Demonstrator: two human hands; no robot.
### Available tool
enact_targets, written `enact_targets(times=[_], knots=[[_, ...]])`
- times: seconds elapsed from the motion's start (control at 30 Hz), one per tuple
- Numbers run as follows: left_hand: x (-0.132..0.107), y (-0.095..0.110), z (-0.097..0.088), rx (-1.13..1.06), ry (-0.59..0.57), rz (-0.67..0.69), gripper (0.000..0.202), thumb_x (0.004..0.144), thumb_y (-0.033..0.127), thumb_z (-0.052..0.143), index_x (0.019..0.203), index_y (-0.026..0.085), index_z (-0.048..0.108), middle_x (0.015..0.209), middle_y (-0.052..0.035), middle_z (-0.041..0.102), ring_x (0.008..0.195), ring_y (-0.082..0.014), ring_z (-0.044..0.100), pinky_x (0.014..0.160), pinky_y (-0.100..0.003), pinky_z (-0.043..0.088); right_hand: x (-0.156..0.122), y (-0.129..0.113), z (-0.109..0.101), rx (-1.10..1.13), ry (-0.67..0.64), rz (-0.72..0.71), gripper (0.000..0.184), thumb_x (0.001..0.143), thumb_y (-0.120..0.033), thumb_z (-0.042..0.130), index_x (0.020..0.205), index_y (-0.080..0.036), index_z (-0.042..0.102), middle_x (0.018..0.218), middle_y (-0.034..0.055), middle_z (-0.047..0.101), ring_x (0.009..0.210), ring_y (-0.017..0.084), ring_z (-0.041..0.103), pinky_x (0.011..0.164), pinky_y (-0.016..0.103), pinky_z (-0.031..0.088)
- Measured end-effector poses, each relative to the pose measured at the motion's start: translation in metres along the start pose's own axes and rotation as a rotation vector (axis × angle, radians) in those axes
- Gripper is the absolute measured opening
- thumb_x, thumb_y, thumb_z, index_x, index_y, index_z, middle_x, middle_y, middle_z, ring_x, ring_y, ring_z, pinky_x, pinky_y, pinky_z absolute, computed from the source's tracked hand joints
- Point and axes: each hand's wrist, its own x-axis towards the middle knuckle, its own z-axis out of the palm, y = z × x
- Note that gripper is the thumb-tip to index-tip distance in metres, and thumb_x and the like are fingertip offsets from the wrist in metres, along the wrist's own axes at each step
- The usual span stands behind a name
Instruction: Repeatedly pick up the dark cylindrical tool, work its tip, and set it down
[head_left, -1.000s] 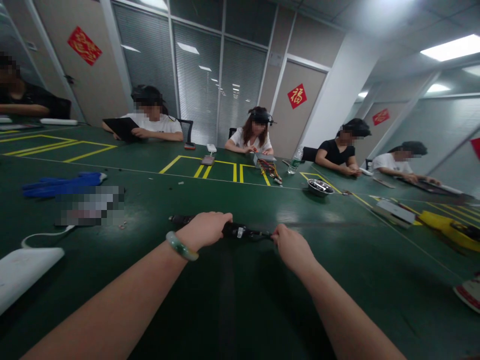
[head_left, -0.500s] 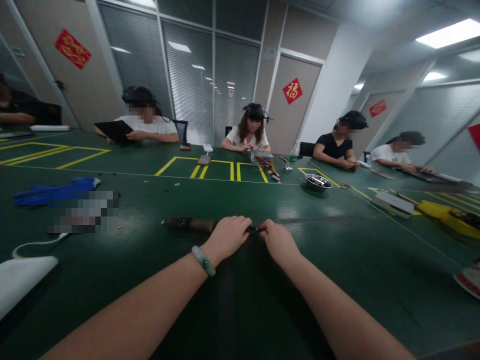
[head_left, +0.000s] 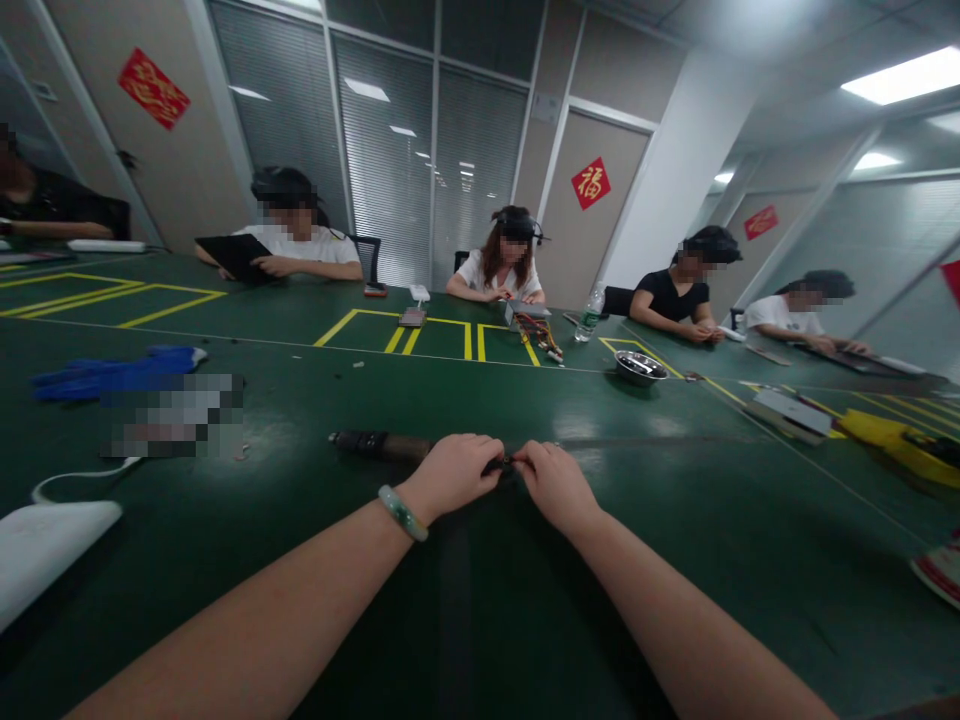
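Observation:
A long dark cylinder that looks like an electric screwdriver (head_left: 386, 446) lies across the green table, its narrow silver tip pointing left. My left hand (head_left: 457, 470), with a green bangle at the wrist, is closed around its right-hand end. Close beside it, my right hand (head_left: 551, 478) is closed in a pinch at a small dark part at that end. The fingertips of both hands nearly meet. What the right fingers hold is mostly hidden and too small to name.
To the left lie a blue glove (head_left: 116, 374), a blurred-out device (head_left: 176, 415) and a white box-like object (head_left: 52, 555) with a cable. Beyond my hands are a steel bowl (head_left: 640, 368) and a water bottle (head_left: 590, 315). A yellow item (head_left: 900, 445) lies right. Several people sit opposite.
The view has shifted slightly. My right fingertips have moved a little nearer my left hand, and less of the dark part shows between them.

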Motion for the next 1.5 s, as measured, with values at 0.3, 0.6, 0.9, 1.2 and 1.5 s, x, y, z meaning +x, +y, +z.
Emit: enact_targets(times=[0.3,0.6,0.9,1.2,1.5], knots=[[0.000,-0.005,0.004,-0.004,0.035,0.028,0.010,0.090,0.031,0.055,0.092,0.022,0.059,0.089,-0.0001,0.064,0.084,-0.0173,0.059,0.074,-0.030,0.044,-0.001,0.003,0.002,0.053,-0.056,0.009,0.007,0.093,-0.021,0.053,0.095,-0.019,0.060,0.092,0.0022,0.066,0.088,0.018,0.059,0.080,0.028,0.040],[0.000,-0.009,0.008,0.005,0.074,0.069,0.011,0.091,0.030,0.054,0.087,0.021,0.059,0.086,-0.0006,0.063,0.082,-0.0172,0.059,0.074,-0.029,0.044,-0.001,0.007,0.007,0.098,-0.023,-0.006,0.005,0.091,-0.020,0.056,0.094,-0.020,0.061,0.090,0.0011,0.067,0.085,0.017,0.060,0.078,0.028,0.040],[0.002,-0.005,0.009,0.011,0.055,0.049,0.008,0.090,0.026,0.054,0.087,0.020,0.059,0.085,-0.0008,0.063,0.082,-0.0168,0.059,0.074,-0.029,0.044,0.001,0.005,0.015,0.062,0.010,-0.018,0.008,0.093,-0.020,0.054,0.096,-0.018,0.061,0.091,0.0031,0.067,0.086,0.018,0.060,0.078,0.028,0.042],[0.003,-0.002,0.008,0.015,0.021,-0.008,0.008,0.088,0.027,0.058,0.092,0.020,0.056,0.089,-0.0021,0.064,0.086,-0.0190,0.061,0.076,-0.031,0.047,0.003,0.003,0.017,-0.088,0.081,-0.139,0.012,0.094,-0.017,0.051,0.094,-0.017,0.063,0.090,0.0041,0.065,0.086,0.019,0.058,0.085,0.033,0.042],[0.004,-0.001,0.007,0.004,-0.005,-0.032,0.012,0.088,0.028,0.058,0.097,0.021,0.054,0.094,-0.0032,0.065,0.089,-0.0205,0.062,0.078,-0.032,0.046,0.004,0.005,0.021,-0.326,0.086,-0.255,0.014,0.094,-0.015,0.050,0.090,-0.017,0.063,0.086,0.0056,0.061,0.083,0.021,0.054,0.079,0.033,0.045]])
